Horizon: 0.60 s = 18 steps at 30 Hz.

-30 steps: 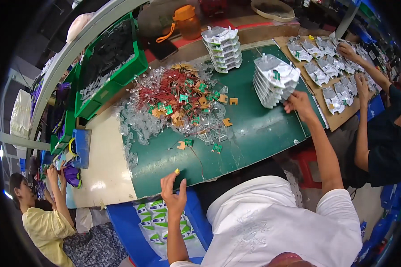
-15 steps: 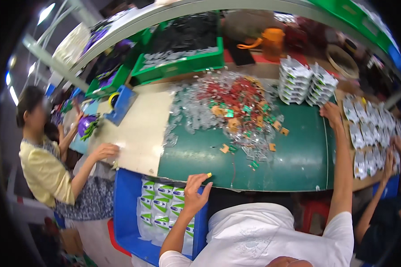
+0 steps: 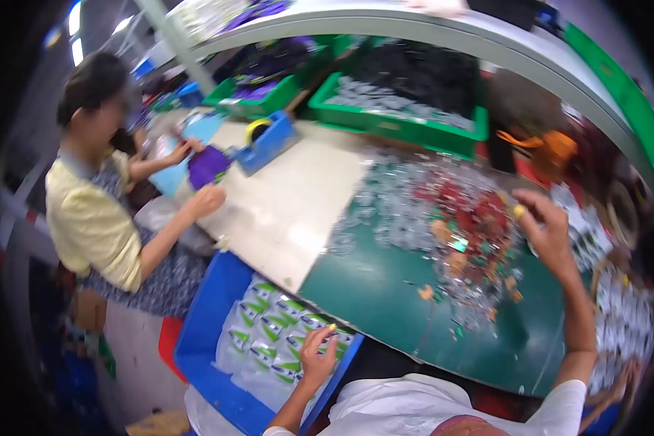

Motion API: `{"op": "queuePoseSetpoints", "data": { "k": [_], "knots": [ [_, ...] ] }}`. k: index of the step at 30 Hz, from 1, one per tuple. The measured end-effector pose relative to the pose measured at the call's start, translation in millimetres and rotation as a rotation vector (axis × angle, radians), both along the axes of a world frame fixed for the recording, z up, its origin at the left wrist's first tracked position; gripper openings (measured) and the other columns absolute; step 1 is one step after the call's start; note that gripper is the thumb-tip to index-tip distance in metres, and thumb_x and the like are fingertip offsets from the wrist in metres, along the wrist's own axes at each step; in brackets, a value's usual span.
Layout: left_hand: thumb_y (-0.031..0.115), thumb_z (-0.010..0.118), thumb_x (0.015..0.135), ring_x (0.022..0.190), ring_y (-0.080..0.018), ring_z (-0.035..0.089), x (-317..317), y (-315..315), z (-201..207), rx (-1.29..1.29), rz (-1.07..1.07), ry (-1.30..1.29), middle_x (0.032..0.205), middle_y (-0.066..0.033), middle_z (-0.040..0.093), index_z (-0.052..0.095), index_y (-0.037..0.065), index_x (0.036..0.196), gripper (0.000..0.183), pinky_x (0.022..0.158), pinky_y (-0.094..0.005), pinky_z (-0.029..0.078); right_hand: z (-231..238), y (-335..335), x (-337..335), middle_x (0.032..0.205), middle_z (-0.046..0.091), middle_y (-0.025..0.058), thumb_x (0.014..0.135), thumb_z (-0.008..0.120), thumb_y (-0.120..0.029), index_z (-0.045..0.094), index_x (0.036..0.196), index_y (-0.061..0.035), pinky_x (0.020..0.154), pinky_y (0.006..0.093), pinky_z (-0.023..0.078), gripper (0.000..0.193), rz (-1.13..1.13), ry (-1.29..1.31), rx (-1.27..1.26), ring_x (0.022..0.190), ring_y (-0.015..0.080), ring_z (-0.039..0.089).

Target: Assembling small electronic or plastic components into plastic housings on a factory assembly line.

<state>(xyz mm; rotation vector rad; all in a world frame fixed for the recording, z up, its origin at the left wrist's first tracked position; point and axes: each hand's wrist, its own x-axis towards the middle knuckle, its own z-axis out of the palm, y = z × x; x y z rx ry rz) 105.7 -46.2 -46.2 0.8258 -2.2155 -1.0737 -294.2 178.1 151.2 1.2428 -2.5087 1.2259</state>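
Observation:
My right hand (image 3: 546, 227) is in the air over the right side of a heap of small parts, thumb and fingers apart, a yellow cover on one finger. Nothing shows in its grip. In the heap are red wired pieces (image 3: 478, 211), clear plastic pieces (image 3: 396, 211) and orange and green bits, all on the green tabletop (image 3: 374, 291). Nearer me, my left hand (image 3: 318, 357) hovers by the right edge of a blue bin (image 3: 209, 309), fingers loosely spread and a yellow cover on one fingertip. Inside the bin lie rows of white-and-green packages (image 3: 272, 327).
Stacked white packs (image 3: 587, 236) stand beyond my right hand, with more packs (image 3: 625, 316) farther right near another person's hands. Green bins (image 3: 396, 120) line the back under a shelf (image 3: 414, 33). Left, a co-worker (image 3: 94, 196) handles a purple item near a blue tape dispenser (image 3: 267, 142).
The view has swung left, so things appear farther right. My right hand has moved from the stacked white packs to above the heap's right side. My left hand stays near the bin.

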Motion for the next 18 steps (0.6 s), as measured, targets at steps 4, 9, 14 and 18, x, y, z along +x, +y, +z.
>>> {"op": "queuePoseSetpoints", "data": {
  "k": [4, 9, 14, 18],
  "knots": [
    [0.012, 0.073, 0.083, 0.104, -0.0328, 0.06, 19.6, -20.1, -41.9, -0.004, 0.108, -0.208, 0.11, -0.0174, 0.064, 0.062, 0.001, 0.119, 0.04, 0.089, -0.0409, 0.047, 10.2, -143.8, -111.5, 0.105, 0.07, 0.015, 0.093, 0.062, -0.01, 0.064, 0.117, 0.0026, 0.084, 0.0309, 0.051, 0.027, 0.224, 0.17, -0.032, 0.094, 0.0191, 0.067],
    [0.035, 0.079, 0.079, 0.132, -0.0482, 0.033, 54.3, -63.4, -126.6, -0.135, 0.406, -0.501, 0.148, -0.0329, 0.03, 0.036, -0.001, 0.145, 0.086, 0.111, -0.0531, 0.028, -23.3, -253.5, -257.5, 0.109, 0.065, 0.0286, 0.094, 0.056, -0.053, 0.059, 0.116, 0.0119, 0.088, 0.0398, 0.048, 0.068, -0.073, 0.215, 0.483, 0.102, 0.0335, 0.065],
    [0.055, 0.077, 0.076, 0.143, -0.0476, 0.017, 114.4, -78.5, -136.3, -0.05, 0.756, -0.804, 0.155, -0.0334, 0.016, 0.025, 0.001, 0.152, 0.107, 0.116, -0.0554, 0.018, -103.2, -344.4, -295.2, 0.096, 0.069, 0.0237, 0.092, 0.052, -0.064, 0.063, 0.111, 0.0154, 0.087, 0.0393, 0.049, 0.082, 0.164, -0.082, 0.663, 0.09, 0.0299, 0.066],
    [0.057, 0.077, 0.073, 0.148, -0.0448, 0.004, 91.3, -125.6, -202.6, 0.383, 0.932, -0.743, 0.161, -0.0273, 0.005, 0.011, 0.011, 0.157, 0.117, 0.109, -0.0727, 0.011, -83.6, -299.1, -328.2, 0.099, 0.068, 0.024, 0.092, 0.053, -0.064, 0.062, 0.114, 0.0152, 0.087, 0.0394, 0.049, 0.082, 0.058, -0.002, 0.677, 0.092, 0.0298, 0.065]
  ]
}}
